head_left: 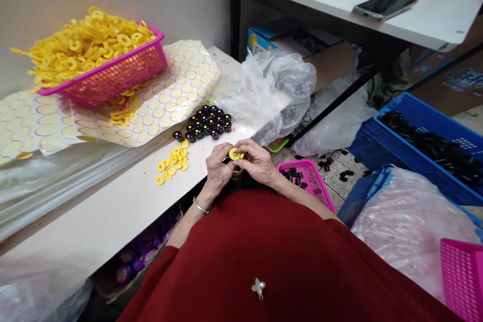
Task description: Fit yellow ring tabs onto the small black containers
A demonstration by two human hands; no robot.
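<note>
Both of my hands meet at the edge of the white table (113, 211), just above my red top. My left hand (218, 170) and my right hand (258, 161) pinch one yellow ring (235, 154) between their fingertips, with a dark piece partly hidden under it. A small heap of loose yellow rings (172, 163) lies on the table left of my hands. Behind them stands a cluster of black caps (207, 122) with coloured centres.
A pink basket (113, 73) heaped with yellow rings sits on patterned sticker sheets (166, 95) at the back left. A clear plastic bag (271, 90) lies to the right. On the floor are a small pink basket (307, 181), a blue crate (426, 146) of black parts and a phone (383, 6) on another table.
</note>
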